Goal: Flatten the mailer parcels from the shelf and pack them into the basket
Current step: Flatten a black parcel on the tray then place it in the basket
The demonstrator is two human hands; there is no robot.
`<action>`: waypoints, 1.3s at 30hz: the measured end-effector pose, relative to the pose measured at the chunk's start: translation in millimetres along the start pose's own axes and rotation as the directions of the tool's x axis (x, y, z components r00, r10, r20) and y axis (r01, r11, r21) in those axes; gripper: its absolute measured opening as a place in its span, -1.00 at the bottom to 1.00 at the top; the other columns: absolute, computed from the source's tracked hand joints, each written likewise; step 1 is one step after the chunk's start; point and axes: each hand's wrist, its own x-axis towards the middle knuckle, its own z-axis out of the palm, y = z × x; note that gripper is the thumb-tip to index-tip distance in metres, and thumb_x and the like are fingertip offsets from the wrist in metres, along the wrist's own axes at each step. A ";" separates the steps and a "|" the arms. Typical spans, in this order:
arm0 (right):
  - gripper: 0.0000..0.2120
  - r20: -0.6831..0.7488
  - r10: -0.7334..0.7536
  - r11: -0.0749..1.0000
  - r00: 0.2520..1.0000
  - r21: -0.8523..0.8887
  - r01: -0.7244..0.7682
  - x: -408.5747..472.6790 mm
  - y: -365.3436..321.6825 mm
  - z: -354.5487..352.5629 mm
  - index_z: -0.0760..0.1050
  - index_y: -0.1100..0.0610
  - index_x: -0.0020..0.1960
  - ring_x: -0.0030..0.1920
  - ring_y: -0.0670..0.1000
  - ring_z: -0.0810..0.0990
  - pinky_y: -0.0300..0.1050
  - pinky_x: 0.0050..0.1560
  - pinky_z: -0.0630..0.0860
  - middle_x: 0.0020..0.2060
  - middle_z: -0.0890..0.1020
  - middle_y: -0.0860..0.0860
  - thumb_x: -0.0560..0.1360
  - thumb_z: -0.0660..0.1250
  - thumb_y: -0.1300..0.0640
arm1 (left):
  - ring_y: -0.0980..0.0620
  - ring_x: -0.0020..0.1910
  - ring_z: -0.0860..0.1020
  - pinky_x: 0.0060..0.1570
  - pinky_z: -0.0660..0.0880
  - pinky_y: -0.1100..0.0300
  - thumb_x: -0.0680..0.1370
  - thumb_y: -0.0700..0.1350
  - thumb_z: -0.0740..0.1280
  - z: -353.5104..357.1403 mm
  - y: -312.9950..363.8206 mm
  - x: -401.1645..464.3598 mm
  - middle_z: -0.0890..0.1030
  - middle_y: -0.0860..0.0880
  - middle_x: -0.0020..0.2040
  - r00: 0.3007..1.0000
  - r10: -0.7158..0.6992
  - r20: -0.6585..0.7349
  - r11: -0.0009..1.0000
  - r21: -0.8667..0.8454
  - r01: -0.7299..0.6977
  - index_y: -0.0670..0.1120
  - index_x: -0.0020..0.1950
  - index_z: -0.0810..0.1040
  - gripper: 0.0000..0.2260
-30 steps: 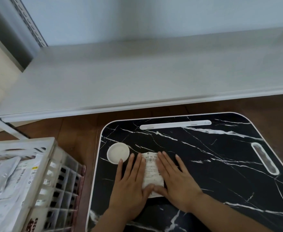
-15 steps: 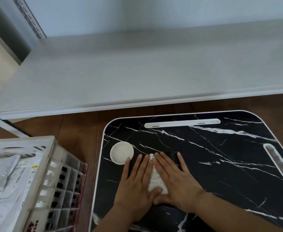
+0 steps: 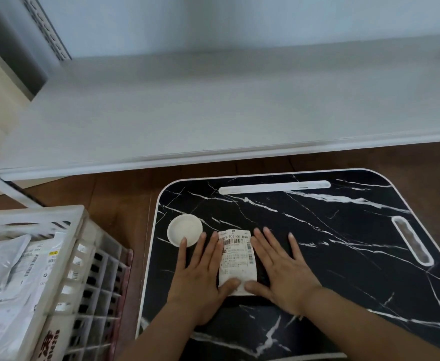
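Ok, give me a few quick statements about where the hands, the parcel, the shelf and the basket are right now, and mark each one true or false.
1. Both hands lie flat on the mailer parcel, the left hand and right hand on either side of its label. True.
2. The parcel is already in the basket. False: it lies on the black marble-pattern table.
3. The basket holds other mailers. True.
4. The shelf has several parcels on it. False: none shows on the visible part.
5. The round white dish sits to the right of the right hand. False: it is by the left hand's fingertips.
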 end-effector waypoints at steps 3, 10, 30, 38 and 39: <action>0.02 0.054 0.023 0.974 0.998 0.225 -0.035 0.1 -0.2 -21.2 -0.12 0.02 0.57 0.52 -0.12 -0.27 0.07 0.50 -0.27 0.54 -0.20 -0.14 0.29 -0.21 -0.58 | 0.03 0.45 -0.47 0.44 -0.41 -0.11 0.28 0.47 -0.43 -12.7 1.0 -0.8 -0.43 0.02 0.50 0.994 0.013 0.107 0.996 -0.087 -0.004 -0.02 0.51 -0.39 -0.08; -0.49 0.170 0.626 0.464 0.761 0.703 -0.538 7.8 -20.4 -37.0 0.50 0.18 0.21 0.04 0.05 0.59 -0.08 0.08 0.52 0.06 0.60 0.07 0.41 0.47 -0.10 | -0.01 0.14 0.52 0.20 0.48 0.07 0.48 -0.02 0.43 -32.9 14.9 -8.9 0.47 -0.09 0.27 0.771 -0.633 0.072 0.383 -0.836 0.393 -0.12 0.39 0.39 -0.47; -0.82 0.220 0.230 -0.110 0.948 0.974 -0.199 75.8 -155.1 -143.7 0.61 0.20 0.03 -0.12 0.15 0.70 0.00 -0.19 0.61 -0.11 0.72 0.14 0.44 0.42 0.34 | -0.04 -0.08 0.65 -0.19 0.62 0.08 0.45 -0.34 0.44 -134.6 -111.3 -60.4 0.67 -0.09 0.00 0.850 -0.481 0.215 -0.201 -0.971 0.132 -0.13 0.03 0.56 -0.78; -0.84 0.076 0.057 0.070 0.995 0.994 -0.080 133.4 -299.8 -146.8 0.63 0.13 -0.03 -0.07 0.12 0.69 0.11 0.05 0.60 -0.07 0.71 0.08 0.43 0.45 0.32 | -0.08 -0.04 0.68 -0.05 0.62 0.00 0.48 -0.23 0.44 -118.0 -235.8 -140.3 0.69 -0.11 0.02 0.792 -0.587 0.170 -0.303 -0.953 -0.019 -0.15 0.13 0.60 -0.77; -0.84 0.080 0.038 0.086 0.996 0.993 -0.083 139.6 -315.9 -142.2 0.63 0.14 -0.02 -0.07 0.13 0.69 0.13 0.05 0.61 -0.08 0.71 0.08 0.43 0.46 0.31 | -0.09 -0.04 0.68 -0.02 0.62 -0.03 0.48 -0.24 0.44 -112.4 -247.1 -147.8 0.69 -0.11 0.02 0.765 -0.621 0.172 -0.300 -0.953 -0.029 -0.14 0.11 0.61 -0.78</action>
